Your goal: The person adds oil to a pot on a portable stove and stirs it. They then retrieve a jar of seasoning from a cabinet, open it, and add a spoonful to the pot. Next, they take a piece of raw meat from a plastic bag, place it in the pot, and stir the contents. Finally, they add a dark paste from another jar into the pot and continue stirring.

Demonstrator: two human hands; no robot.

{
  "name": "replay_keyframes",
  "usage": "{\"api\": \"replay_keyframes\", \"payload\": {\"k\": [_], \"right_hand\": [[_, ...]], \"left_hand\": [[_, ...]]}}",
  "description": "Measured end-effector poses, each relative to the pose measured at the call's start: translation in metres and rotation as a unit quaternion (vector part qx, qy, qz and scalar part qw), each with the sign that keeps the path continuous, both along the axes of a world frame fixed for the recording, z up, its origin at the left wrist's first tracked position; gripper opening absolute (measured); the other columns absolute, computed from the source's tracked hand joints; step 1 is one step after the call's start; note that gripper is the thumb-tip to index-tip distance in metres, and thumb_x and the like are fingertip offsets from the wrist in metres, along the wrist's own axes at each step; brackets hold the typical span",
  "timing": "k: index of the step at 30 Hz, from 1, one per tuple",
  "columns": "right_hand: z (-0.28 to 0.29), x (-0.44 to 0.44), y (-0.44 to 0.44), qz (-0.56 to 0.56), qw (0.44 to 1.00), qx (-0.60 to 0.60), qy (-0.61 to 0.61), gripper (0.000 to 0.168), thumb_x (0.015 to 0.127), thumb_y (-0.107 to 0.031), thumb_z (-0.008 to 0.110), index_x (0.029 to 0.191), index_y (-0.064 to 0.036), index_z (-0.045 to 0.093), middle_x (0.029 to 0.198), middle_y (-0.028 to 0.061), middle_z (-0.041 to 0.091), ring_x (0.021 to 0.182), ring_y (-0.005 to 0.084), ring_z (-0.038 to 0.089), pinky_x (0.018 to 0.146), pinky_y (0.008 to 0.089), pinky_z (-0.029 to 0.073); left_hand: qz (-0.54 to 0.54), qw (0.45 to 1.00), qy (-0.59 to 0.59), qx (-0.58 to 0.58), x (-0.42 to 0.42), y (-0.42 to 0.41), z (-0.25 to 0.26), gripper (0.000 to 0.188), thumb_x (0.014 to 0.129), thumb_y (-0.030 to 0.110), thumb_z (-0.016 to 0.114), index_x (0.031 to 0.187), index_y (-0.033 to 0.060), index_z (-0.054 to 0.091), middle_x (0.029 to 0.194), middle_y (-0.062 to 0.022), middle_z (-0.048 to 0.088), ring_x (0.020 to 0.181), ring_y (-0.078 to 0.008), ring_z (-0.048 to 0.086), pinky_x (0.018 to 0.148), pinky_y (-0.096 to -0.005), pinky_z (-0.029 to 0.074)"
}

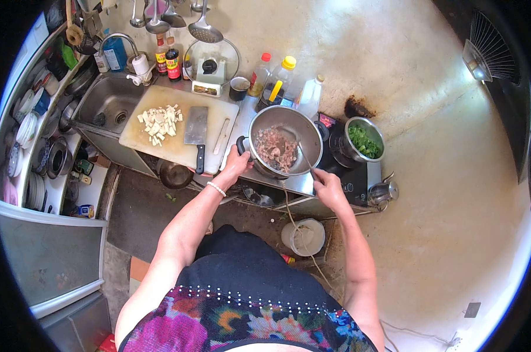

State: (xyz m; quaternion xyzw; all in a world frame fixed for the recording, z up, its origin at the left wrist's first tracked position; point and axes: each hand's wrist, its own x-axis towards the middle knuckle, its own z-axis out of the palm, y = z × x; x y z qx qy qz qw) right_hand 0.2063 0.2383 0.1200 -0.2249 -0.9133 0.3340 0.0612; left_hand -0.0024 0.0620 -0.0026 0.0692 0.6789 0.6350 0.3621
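Note:
My left hand [237,163] grips the black side handle of a deep metal pot [312,125]. Minced meat [276,147] lies inside, partly browned and still pink in places. The dark handle of a metal cooking utensil [306,156] is in my right hand [329,190]; its far end rests in the pot by the meat. To the left, a cutting board [168,149] carries cut white pieces [160,123], a cleaver [196,125] with a black handle, and a small white-handled knife or peeler [222,136]. A metal bowl of chopped greens [364,141] stands right of the pot.
A sink [109,103] with a faucet lies at the far left. Sauce bottles [173,64], an oil bottle [283,77] and a dark cup [239,89] line the back. A metal kettle or jug [383,192] stands right. A cord hangs past a white bucket [303,237] on the floor.

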Motion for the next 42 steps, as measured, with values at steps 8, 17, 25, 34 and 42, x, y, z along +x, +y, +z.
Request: {"api": "replay_keyframes", "payload": {"k": [8, 17, 25, 34, 42], "right_hand": [[0.005, -0.006, -0.018, 0.136, 0.991, 0.001, -0.009, 0.027, 0.076, -0.007, 0.052, 0.101, 0.001, 0.057, 0.068, 0.0219, 0.052, 0.058, 0.0298, 0.050, 0.060, 0.0369, 0.043], [0.023, 0.025, 0.005, -0.111, 0.942, -0.315, -0.040, 0.032, 0.081, -0.004, 0.050, 0.112, 0.001, 0.056, 0.063, 0.0085, 0.054, 0.049, 0.0159, 0.051, 0.043, 0.0280, 0.038], [0.033, 0.037, 0.003, -0.141, 0.930, -0.333, -0.072, 0.044, 0.085, -0.001, 0.048, 0.128, 0.004, 0.044, 0.071, 0.0049, 0.054, 0.051, 0.0079, 0.046, 0.041, 0.0213, 0.037], [0.018, 0.018, 0.001, -0.173, 0.913, -0.368, -0.026, 0.036, 0.084, -0.001, 0.048, 0.120, 0.003, 0.051, 0.064, 0.0036, 0.052, 0.047, 0.0078, 0.046, 0.038, 0.0211, 0.036], [-0.001, 0.009, -0.002, -0.156, 0.897, -0.414, -0.013, 0.039, 0.084, 0.001, 0.048, 0.123, 0.003, 0.050, 0.068, 0.0036, 0.053, 0.051, 0.0069, 0.046, 0.040, 0.0196, 0.036]], "left_hand": [[0.004, 1.000, 0.004, -0.001, -0.001, 0.000, -0.004, 0.021, 0.091, 0.018, 0.047, 0.107, 0.0070, 0.038, 0.080, -0.0078, 0.061, 0.062, -0.0131, 0.058, 0.052, -0.0268, 0.047], [0.006, 1.000, 0.010, 0.015, 0.001, 0.003, -0.004, 0.023, 0.090, 0.017, 0.048, 0.104, 0.0037, 0.037, 0.079, -0.0092, 0.060, 0.061, -0.0142, 0.059, 0.050, -0.0276, 0.046], [0.001, 1.000, 0.004, -0.001, 0.005, 0.001, 0.010, 0.019, 0.091, 0.019, 0.047, 0.101, 0.0070, 0.036, 0.081, -0.0089, 0.060, 0.066, -0.0142, 0.059, 0.054, -0.0288, 0.047], [0.011, 1.000, 0.009, 0.015, 0.004, 0.001, 0.007, 0.022, 0.090, 0.017, 0.049, 0.103, 0.0032, 0.036, 0.077, -0.0096, 0.060, 0.060, -0.0134, 0.057, 0.047, -0.0259, 0.045], [0.013, 1.000, 0.005, 0.009, 0.005, 0.003, 0.007, 0.022, 0.090, 0.016, 0.049, 0.103, 0.0034, 0.037, 0.077, -0.0094, 0.060, 0.060, -0.0132, 0.058, 0.047, -0.0258, 0.046]]}}
